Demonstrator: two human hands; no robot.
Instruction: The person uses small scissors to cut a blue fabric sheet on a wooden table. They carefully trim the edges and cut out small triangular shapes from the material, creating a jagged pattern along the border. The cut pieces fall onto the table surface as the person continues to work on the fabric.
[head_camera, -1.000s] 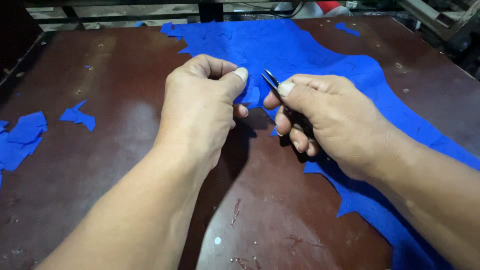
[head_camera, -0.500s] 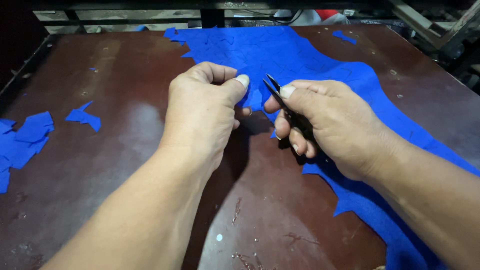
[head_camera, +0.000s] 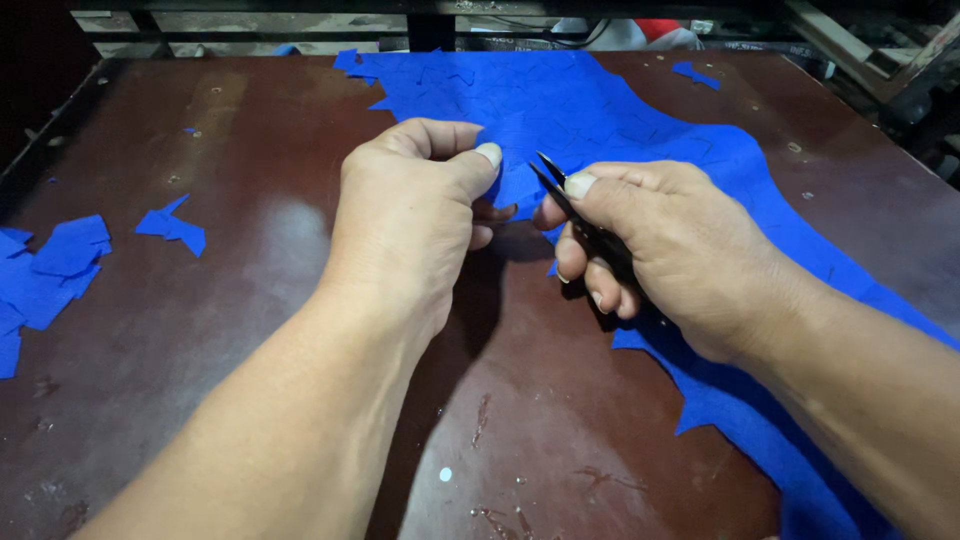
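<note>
— Fabric (head_camera: 600, 110) first: where does it lie from the hands?

— Blue sheet, spread on the table (head_camera: 250, 300) ahead of both hands and trailing down the right side under the right forearm. Its long axis runs from far centre toward the near right corner. The edge being worked sits right between the two thumbs.

— Which hand is nearer that edge?

— Both touch it. The left hand (head_camera: 410, 220) is curled, thumb pressed against fingers, pinching the edge. The right hand (head_camera: 660, 250) is closed round small black snips (head_camera: 555, 185), their tips pointing up and left toward the left thumb, just beside it. The blades look nearly together — whether they bite cloth, I cannot tell.

— Anything else nearby?

— Blue scraps (head_camera: 60, 270) well off to the left of the left hand, one small piece (head_camera: 172, 226) nearer in.

— Changed from half a second ago?

— Hardly. Same pinch, same snips angle; the hands sit in much the same spot — only a slight drift of the view.
</note>
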